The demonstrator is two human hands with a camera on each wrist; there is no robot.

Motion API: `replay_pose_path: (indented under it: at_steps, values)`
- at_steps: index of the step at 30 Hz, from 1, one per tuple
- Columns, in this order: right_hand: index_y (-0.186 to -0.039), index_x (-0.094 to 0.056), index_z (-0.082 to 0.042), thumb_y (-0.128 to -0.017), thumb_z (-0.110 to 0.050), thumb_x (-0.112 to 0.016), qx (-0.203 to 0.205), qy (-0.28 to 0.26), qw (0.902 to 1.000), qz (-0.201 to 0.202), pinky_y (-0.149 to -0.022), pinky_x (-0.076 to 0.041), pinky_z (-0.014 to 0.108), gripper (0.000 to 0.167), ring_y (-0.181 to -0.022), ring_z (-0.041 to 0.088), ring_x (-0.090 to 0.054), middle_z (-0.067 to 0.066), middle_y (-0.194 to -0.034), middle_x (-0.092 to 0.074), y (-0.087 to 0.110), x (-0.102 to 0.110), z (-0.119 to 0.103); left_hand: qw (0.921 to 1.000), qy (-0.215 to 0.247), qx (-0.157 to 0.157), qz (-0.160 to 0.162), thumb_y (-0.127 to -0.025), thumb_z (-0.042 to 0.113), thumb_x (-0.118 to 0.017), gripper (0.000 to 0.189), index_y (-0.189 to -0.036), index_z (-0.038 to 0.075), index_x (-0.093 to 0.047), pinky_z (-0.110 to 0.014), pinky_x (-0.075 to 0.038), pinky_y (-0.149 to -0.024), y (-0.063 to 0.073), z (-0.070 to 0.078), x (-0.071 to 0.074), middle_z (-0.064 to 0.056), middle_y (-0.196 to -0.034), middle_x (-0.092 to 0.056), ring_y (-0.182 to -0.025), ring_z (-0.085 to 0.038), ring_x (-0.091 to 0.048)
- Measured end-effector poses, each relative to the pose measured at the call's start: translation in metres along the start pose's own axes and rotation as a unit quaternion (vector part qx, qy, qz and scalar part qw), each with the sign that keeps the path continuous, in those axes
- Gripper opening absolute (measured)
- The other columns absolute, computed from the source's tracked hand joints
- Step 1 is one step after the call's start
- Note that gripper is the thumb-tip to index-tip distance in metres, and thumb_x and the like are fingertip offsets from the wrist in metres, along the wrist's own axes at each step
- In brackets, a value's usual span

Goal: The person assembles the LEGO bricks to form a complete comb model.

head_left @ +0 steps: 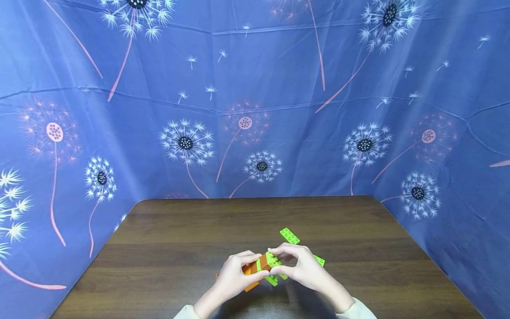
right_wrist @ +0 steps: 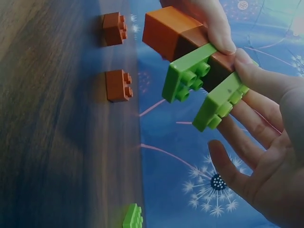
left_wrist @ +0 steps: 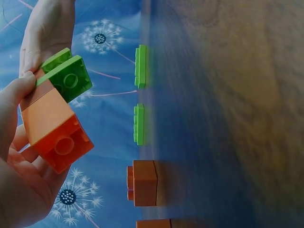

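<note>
Between the two hands, above the table, is a joined stack of toy building bricks (head_left: 264, 262). It alternates orange, brown and thin green pieces. The left hand (head_left: 233, 277) grips its orange and brown end, thumb on the near side. At the other end, the right hand (head_left: 303, 268) pinches the stack by its green end piece. The right wrist view shows two green plates, a middle plate (right_wrist: 183, 73) and an end plate (right_wrist: 221, 102), jutting sideways with studs showing. A hollow orange brick (left_wrist: 50, 114) forms the opposite end in the left wrist view.
Beyond the right hand, a green plate (head_left: 289, 235) lies on the brown wooden table (head_left: 191, 226), with a second green plate (head_left: 319, 260) partly hidden. Two loose brown bricks stand on the table, a nearer one (right_wrist: 118, 85) and another brown brick (right_wrist: 114, 28). Blue dandelion-patterned cloth (head_left: 303, 146) surrounds the table.
</note>
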State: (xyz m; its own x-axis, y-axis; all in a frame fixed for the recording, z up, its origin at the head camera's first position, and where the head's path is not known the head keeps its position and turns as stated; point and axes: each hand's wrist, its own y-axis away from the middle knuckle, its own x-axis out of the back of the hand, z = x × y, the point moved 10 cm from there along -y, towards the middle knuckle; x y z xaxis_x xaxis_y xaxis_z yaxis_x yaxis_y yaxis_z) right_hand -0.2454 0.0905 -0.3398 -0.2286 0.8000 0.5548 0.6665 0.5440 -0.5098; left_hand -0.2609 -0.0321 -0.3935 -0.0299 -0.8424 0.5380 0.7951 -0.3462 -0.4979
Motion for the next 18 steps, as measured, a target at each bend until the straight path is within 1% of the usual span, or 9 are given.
replay_pose_path:
  at_steps: [6,9,13,16,18]
  values:
    - [-0.113,-0.065,0.0,-0.078,-0.01,-0.074,-0.004,0.008,0.9999,0.005,-0.07,-0.052,0.032,0.037,-0.086,0.015,-0.066,0.01,-0.101,-0.068,0.001,0.001,-0.001,0.9999,0.011,0.005,0.003,-0.081,0.036,-0.072,0.036,-0.104,0.008,-0.071,-0.016,-0.044,-0.056,0.0,-0.003,-0.002,0.004,-0.083,-0.066,-0.066,0.002,-0.05]
    - [-0.113,-0.065,0.0,-0.078,-0.009,-0.074,0.001,0.014,0.9999,0.008,-0.07,-0.053,0.033,0.037,-0.085,0.014,-0.066,0.011,-0.101,-0.067,0.001,0.001,-0.005,0.9996,0.023,0.015,-0.002,-0.081,0.036,-0.072,0.034,-0.103,0.01,-0.071,-0.017,-0.046,-0.058,0.0,-0.005,-0.003,0.004,-0.083,-0.066,-0.067,0.001,-0.052]
    - [-0.113,-0.065,0.002,-0.077,-0.005,-0.074,0.013,0.014,0.9997,0.013,-0.071,-0.054,0.033,0.037,-0.085,0.016,-0.066,0.013,-0.101,-0.067,0.0,0.001,-0.006,0.9984,0.047,0.029,-0.011,-0.08,0.035,-0.073,0.033,-0.103,0.012,-0.07,-0.019,-0.049,-0.061,0.0,-0.008,-0.005,0.001,-0.087,-0.069,-0.071,-0.002,-0.058]
    - [-0.114,-0.064,0.004,-0.077,-0.004,-0.073,0.018,0.011,0.9997,0.015,-0.072,-0.054,0.032,0.039,-0.086,0.017,-0.066,0.014,-0.101,-0.066,0.0,-0.002,0.001,0.998,0.054,0.031,-0.014,-0.077,0.033,-0.076,0.033,-0.101,0.012,-0.069,-0.019,-0.05,-0.063,-0.001,-0.007,-0.004,-0.001,-0.089,-0.07,-0.073,-0.002,-0.06]
    - [-0.114,-0.064,0.003,-0.078,-0.005,-0.074,0.023,0.016,0.9995,0.016,-0.073,-0.054,0.032,0.039,-0.087,0.016,-0.065,0.012,-0.102,-0.067,0.001,-0.005,0.007,0.9981,0.053,0.029,-0.012,-0.075,0.032,-0.077,0.033,-0.1,0.011,-0.069,-0.019,-0.05,-0.062,-0.001,-0.007,-0.003,-0.002,-0.089,-0.07,-0.072,-0.001,-0.059]
